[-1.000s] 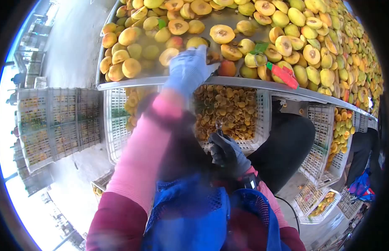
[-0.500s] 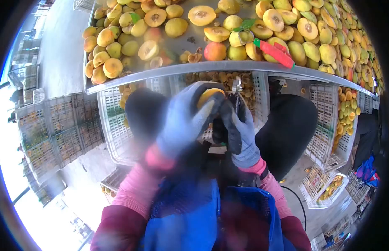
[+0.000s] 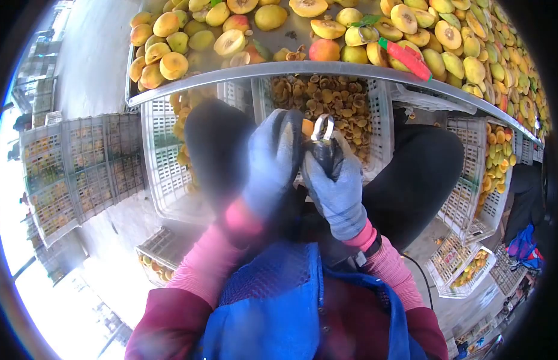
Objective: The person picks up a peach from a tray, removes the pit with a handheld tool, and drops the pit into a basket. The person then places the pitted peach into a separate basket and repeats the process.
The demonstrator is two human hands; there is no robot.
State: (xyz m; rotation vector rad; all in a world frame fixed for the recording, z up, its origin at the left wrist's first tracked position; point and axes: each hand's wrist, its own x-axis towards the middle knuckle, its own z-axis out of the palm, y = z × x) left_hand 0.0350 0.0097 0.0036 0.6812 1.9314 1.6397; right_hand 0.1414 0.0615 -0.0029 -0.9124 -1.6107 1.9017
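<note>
Both my hands wear grey-blue gloves with dark palms and meet over the crates between my knees. My left hand [image 3: 271,159] is closed around a yellow peach half [image 3: 307,127], of which only an orange sliver shows past the fingers. In my right hand [image 3: 337,189] is a pitting tool [image 3: 323,128], its bright metal loop pointing up close beside the fruit. The tool's handle is mostly hidden by the dark-coated fingers. Below the hands, a white crate [image 3: 382,129] holds many brown scooped-out pieces [image 3: 327,96].
A metal-edged table [image 3: 231,74] heaped with peach halves [image 3: 448,36] spans the top. On the fruit near its edge lies a red-handled tool [image 3: 408,59]. Fruit-filled crates [image 3: 165,162] stand at my left knee, stacked crates [image 3: 81,174] farther left, more crates [image 3: 462,180] at right.
My left hand has turned so its fingers cover more of the peach half. The tool's loop has shifted left against the fruit. The view has moved, showing more of the crate below.
</note>
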